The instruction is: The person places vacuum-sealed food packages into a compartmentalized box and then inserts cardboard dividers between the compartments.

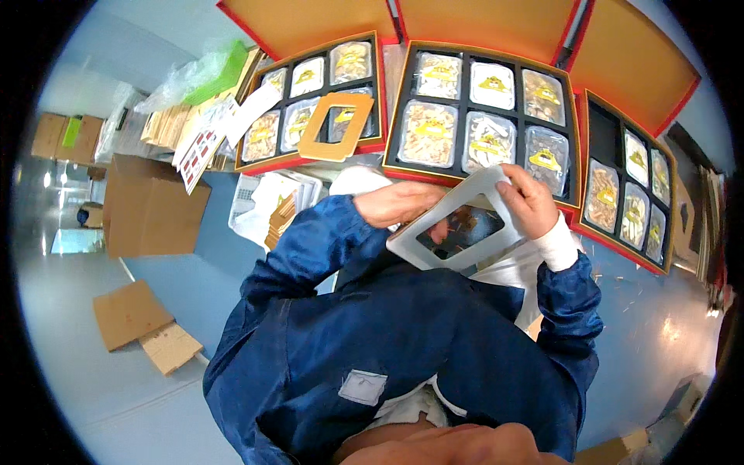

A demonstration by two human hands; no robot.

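Observation:
My right hand grips the upper right corner of a pale card frame with a window cut in its middle. The frame is tilted in front of my chest. My left hand is at its left side, and its fingers go behind the card. A fingertip shows through the window; the rest of those fingers are hidden. Just beyond is the middle gift box, open, with clear packs of dried food in black compartments. A gold card frame with a similar window lies on the left gift box.
To the right is another open gift box, one of its compartments without a pack. Printed sheets and a green crate are at the left. Below the boxes sits a white basket of card pieces. A large carton and flat cardboard are on the floor.

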